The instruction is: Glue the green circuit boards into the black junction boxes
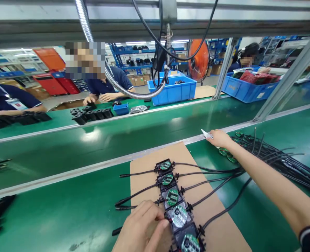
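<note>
A row of several black plastic housings point(176, 229), with round green circuit boards point(172, 197) in them, lies on a brown cardboard sheet point(144, 168). Black cables point(212, 189) come out on both sides. At the left side of the housing second from the front, my left hand point(144, 227) has thumb and forefinger closed around a short black cable point(117, 231), which my palm partly hides. Farther off, my right hand point(220, 138) reaches out beyond the cardboard, closed on a small white pointed object point(206, 133). Its kind is not clear.
A pile of black cables point(273, 157) with green boards lies beneath and beside my right forearm. Metal posts point(291, 73) and a hanging flexible conduit point(141, 95) stand across the bench. Opposite, people sit beside black parts point(91, 115) and blue bins point(174, 89).
</note>
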Tool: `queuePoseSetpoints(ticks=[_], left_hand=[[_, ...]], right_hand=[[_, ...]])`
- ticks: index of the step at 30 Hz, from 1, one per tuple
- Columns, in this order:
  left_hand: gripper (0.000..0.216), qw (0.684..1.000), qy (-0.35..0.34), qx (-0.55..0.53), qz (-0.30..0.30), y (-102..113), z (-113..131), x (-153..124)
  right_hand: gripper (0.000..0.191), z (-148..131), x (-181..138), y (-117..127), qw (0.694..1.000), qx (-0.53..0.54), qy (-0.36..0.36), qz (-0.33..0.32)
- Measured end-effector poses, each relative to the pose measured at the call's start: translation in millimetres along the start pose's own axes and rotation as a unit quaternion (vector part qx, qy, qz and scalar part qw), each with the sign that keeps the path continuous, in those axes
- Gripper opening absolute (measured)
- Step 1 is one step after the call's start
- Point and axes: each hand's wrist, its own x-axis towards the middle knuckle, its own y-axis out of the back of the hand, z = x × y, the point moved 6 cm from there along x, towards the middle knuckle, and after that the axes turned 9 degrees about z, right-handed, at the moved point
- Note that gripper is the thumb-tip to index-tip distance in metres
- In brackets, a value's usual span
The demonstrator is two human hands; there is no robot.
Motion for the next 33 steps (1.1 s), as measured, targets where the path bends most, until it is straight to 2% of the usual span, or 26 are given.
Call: queuePoseSetpoints(ticks=[2,4,6,9,11,12,14,15,17,19,21,24,26,29,33], left_hand=[[0.014,0.999,0.025,-0.03,-0.021,-1.6,2.3,16.0],[0.014,0.994,0.077,-0.067,-0.043,-6.5,-0.5,31.0],[0.014,0.981,0.146,-0.122,-0.047,-14.6,-7.3,46.1],[0.03,0.944,0.214,-0.251,-0.021,-31.0,-14.5,68.2],[0.041,0.914,0.215,-0.344,-0.022,-41.9,-11.9,78.9],[0.045,0.902,0.214,-0.375,-0.018,-44.7,-10.0,81.9],[0.049,0.89,0.216,-0.401,0.023,-42.5,-7.8,83.1],[0.051,0.888,0.218,-0.4,0.061,-38.3,-7.7,81.4],[0.051,0.885,0.215,-0.39,0.138,-28.8,-7.2,75.3],[0.05,0.879,0.204,-0.385,0.191,-24.3,-6.7,68.5],[0.048,0.876,0.192,-0.381,0.225,-24.8,-7.6,62.8],[0.048,0.878,0.177,-0.369,0.246,-29.0,-10.9,57.1],[0.047,0.882,0.166,-0.364,0.248,-30.0,-12.2,54.8],[0.045,0.887,0.149,-0.363,0.243,-28.0,-11.3,52.7],[0.04,0.89,0.148,-0.388,0.188,-32.6,-6.5,53.9]], right_hand=[[0.028,3.2,17.5,-7.8,1.0,0.013,-0.024,-0.01],[0.027,-6.4,16.6,-12.0,0.998,0.047,-0.026,-0.014],[0.025,-29.5,1.3,-12.3,0.994,0.105,-0.006,-0.019],[0.029,-83.0,-38.2,-7.0,0.973,0.221,0.054,-0.041],[0.034,-122.0,-67.3,1.8,0.936,0.332,0.103,-0.05],[0.036,-139.1,-80.5,9.3,0.9,0.415,0.126,-0.043],[0.036,-162.9,-102.7,23.0,0.837,0.525,0.153,-0.015],[0.035,-171.3,-111.9,27.2,0.825,0.54,0.164,-0.006],[0.033,-184.8,-127.4,28.1,0.845,0.499,0.193,-0.008],[0.032,-194.2,-138.8,23.8,0.869,0.442,0.222,-0.008],[0.036,-198.7,-145.8,22.4,0.879,0.405,0.248,0.049],[0.041,-203.7,-155.7,26.5,0.856,0.364,0.316,0.19],[0.042,-205.9,-160.4,27.8,0.832,0.363,0.35,0.232],[0.041,-206.0,-156.9,24.5,0.84,0.403,0.325,0.162],[0.039,-203.8,-154.1,24.0,0.842,0.464,0.269,0.061]])
